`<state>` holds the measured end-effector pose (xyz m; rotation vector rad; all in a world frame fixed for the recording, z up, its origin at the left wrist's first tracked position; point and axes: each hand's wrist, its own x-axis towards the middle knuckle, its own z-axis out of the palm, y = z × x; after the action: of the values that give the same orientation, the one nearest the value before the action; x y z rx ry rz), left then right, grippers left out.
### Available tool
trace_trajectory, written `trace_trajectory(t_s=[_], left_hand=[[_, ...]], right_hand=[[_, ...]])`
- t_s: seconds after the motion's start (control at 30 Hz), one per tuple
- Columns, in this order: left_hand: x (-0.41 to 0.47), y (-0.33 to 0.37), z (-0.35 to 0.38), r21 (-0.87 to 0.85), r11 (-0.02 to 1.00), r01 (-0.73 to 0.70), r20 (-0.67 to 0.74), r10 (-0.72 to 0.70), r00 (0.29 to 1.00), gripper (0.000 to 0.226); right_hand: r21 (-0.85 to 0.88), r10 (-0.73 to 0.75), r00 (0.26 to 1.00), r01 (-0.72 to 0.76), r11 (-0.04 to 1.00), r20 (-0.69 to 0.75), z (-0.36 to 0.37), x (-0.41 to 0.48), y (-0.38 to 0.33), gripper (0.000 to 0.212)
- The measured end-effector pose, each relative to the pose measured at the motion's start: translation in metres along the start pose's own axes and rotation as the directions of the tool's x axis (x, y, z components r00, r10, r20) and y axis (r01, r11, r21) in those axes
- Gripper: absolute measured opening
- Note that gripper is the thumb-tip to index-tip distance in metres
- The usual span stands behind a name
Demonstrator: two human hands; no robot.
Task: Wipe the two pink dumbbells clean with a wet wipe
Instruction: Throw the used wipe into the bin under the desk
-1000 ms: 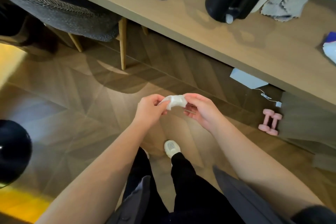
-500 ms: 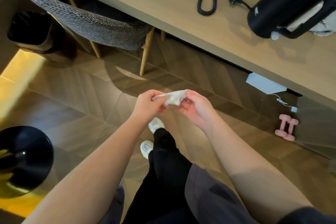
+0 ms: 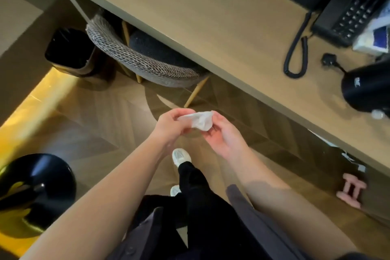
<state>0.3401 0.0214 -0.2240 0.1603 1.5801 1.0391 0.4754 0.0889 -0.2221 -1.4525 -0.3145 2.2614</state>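
Wipe, white and crumpled (image 3: 200, 121), sits pinched between the left hand (image 3: 172, 125) and the right hand (image 3: 224, 136), both closed on it above the wooden herringbone floor (image 3: 109, 124). The two pink dumbbells (image 3: 351, 193) lie side by side on the floor, well apart to the right, under the long wooden desk's (image 3: 211, 17) edge; bare floor lies between

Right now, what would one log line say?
left hand + right hand: holding wet wipe | pink dumbbells: on floor, untouched
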Motion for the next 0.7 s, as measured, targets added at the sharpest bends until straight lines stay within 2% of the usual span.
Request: trace_trajectory(t_s=[0.1, 0.3, 0.53, 0.7], left_hand=[[0.014, 0.017, -0.024, -0.06, 0.998, 0.022, -0.052, -0.025, 0.998, 0.021], [0.038, 0.043, -0.08, -0.071, 0.997, -0.004, -0.046, 0.001, 0.999, 0.017], [0.067, 0.076, -0.174, 0.072, 0.996, -0.057, -0.006, 0.058, 0.998, 0.016], [0.091, 0.102, -0.238, 0.141, 0.988, -0.064, -0.01, 0.066, 0.998, 0.016]], right_hand=[[-0.013, 0.031, 0.999, -0.032, 0.999, -0.02, 0.026, 0.016, -0.001, 0.015], [-0.076, 0.043, 0.999, -0.041, 0.996, 0.018, 0.083, 0.039, 0.018, 0.019], [-0.164, -0.021, 1.0, 0.018, 0.986, -0.018, 0.163, 0.062, 0.06, 0.021], [-0.145, -0.022, 1.0, 0.023, 0.989, 0.006, 0.219, 0.084, 0.088, 0.022]])
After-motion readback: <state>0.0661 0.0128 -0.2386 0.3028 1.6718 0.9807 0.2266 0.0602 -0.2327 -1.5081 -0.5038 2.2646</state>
